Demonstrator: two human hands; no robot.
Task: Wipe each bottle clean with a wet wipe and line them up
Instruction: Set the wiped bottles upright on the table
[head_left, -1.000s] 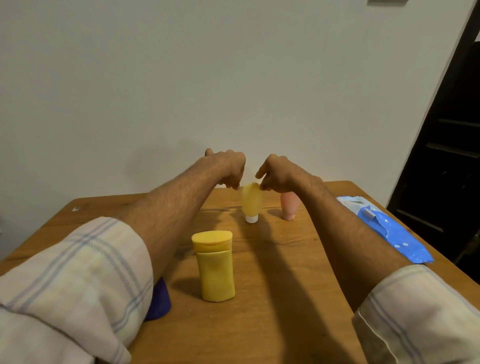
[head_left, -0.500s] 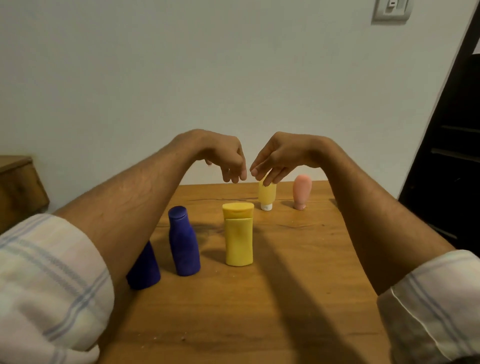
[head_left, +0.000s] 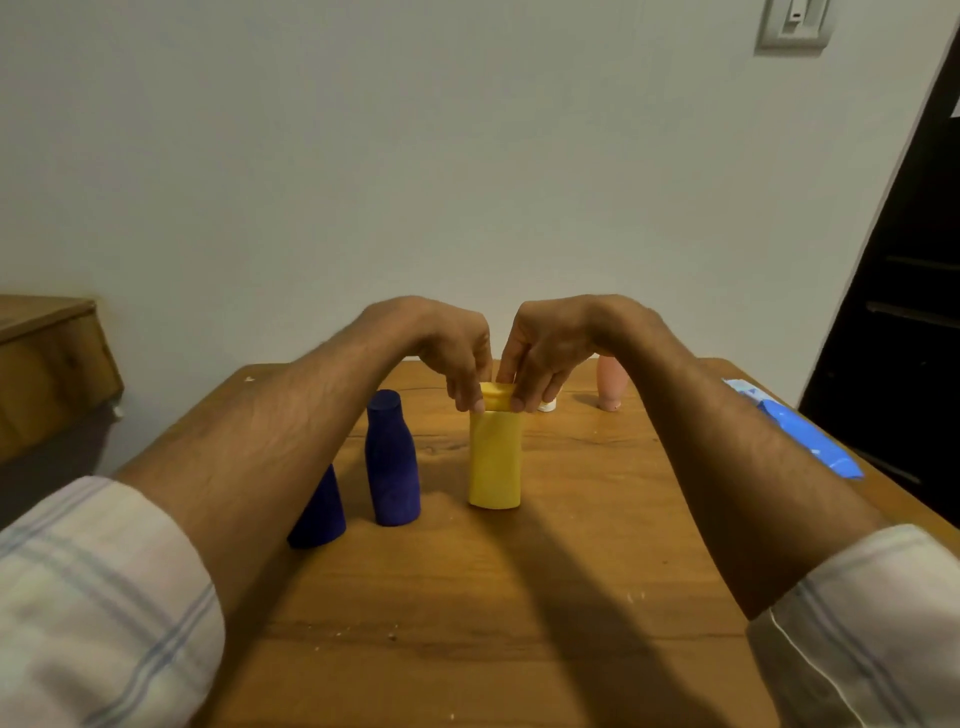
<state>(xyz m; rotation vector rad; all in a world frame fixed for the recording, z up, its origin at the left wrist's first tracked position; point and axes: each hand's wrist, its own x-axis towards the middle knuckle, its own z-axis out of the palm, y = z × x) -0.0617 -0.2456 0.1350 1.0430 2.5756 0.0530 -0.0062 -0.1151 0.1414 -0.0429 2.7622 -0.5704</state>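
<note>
**Both hands at the cap of the flat yellow plastic bottle (head_left: 494, 460)**

The yellow plastic bottle stands upright near the middle of the brown wooden table (head_left: 467, 613). The left hand (head_left: 457, 353) and the right hand (head_left: 545, 353) reach down over it from above, wrists arched. Each pinches the bottle's darker yellow cap (head_left: 497, 399) between curled fingertips and thumb, the left hand on its left side and the right hand on its right. The bottle's base rests on the wood.

Left of it, just apart, stands a dark blue round-shouldered plastic bottle (head_left: 392, 462), upright. A second dark blue bottle (head_left: 319, 514) stands nearer the camera and further left, its upper part hidden behind the left forearm.

Beyond the right hand, toward the far edge of the table, a small pale pink soft tube bottle (head_left: 610, 382) stands cap-down. A small white cap (head_left: 547, 406) peeks out beside the right fingers. It may belong to another small bottle, but the hand covers the rest.

A blue plastic pack of wet wipes (head_left: 800, 434) lies flat along the table's right edge, well apart from the bottles. Both forearms are bare, with pale striped sleeves (head_left: 98, 597) pushed up. A white wall switch (head_left: 792, 23) sits high on the wall, and a wooden cabinet (head_left: 47, 364) stands at the left.
</note>
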